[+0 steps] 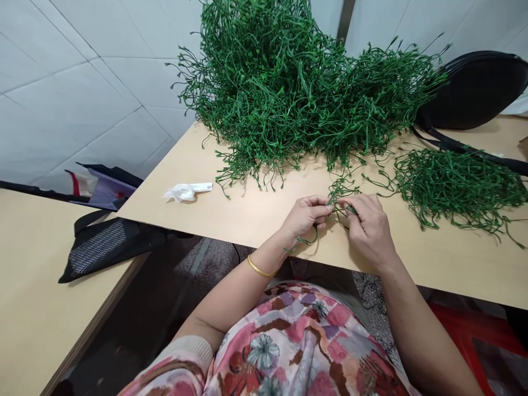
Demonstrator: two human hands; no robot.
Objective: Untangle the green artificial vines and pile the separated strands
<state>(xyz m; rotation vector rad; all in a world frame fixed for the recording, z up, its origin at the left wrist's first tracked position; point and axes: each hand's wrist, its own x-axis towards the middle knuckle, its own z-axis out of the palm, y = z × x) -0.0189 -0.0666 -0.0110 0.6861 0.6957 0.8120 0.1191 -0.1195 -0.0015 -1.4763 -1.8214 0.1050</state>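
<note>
Near the table's front edge, my left hand (306, 218) pinches thin green strands (341, 188), with one strand end hanging below its fingers. Close beside it on the right, my right hand (370, 226) has its thumb and fingers closed on the same strands. The fingertips of both hands almost meet. A large tangled heap of green strands (289, 93) with small knobbed ends rises behind the hands. To the right lies a smaller, flatter pile of green strands (457, 187).
A crumpled white tissue packet (187, 191) lies on the wooden table (165, 203) at the left. A round black bag (478, 88) with a strap stands at the back right. A black mesh bag (99, 247) rests on another table at the left.
</note>
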